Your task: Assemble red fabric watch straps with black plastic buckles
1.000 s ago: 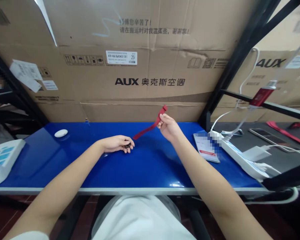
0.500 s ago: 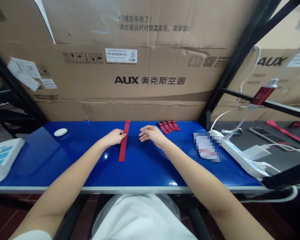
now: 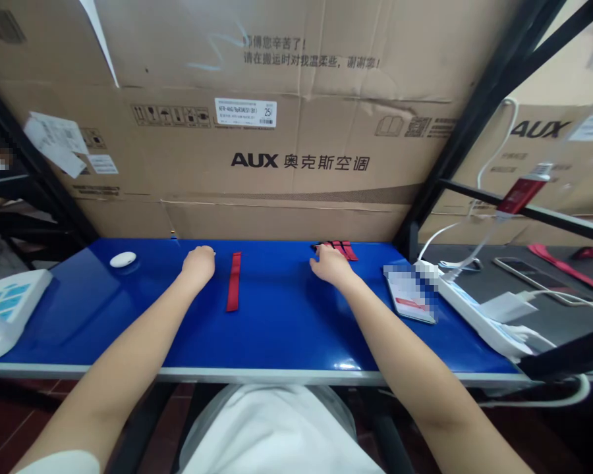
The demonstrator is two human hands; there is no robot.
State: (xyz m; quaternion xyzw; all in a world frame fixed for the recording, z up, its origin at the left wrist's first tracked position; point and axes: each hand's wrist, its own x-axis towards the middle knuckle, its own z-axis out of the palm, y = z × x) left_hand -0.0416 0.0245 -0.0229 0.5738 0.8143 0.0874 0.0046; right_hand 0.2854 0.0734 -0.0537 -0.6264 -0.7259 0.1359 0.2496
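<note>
A long flat red strap lies on the blue tabletop, between my hands. Left of it and apart from it is my left hand, its fingers curled in and nothing visible in them. My right hand reaches over the small red strips with black bands at the back of the table and covers some of them. Its thumb and forefinger look slightly apart; whether they touch a strip is hard to see.
A white oval object lies at the left, near a white device with blue panels. To the right are a phone and a white power strip with cables. A cardboard box stands behind, beside a black frame.
My left hand has let go of the long red strap and moved left. The strap now lies slightly nearer and further left. My right hand has moved right, onto the small strips.
</note>
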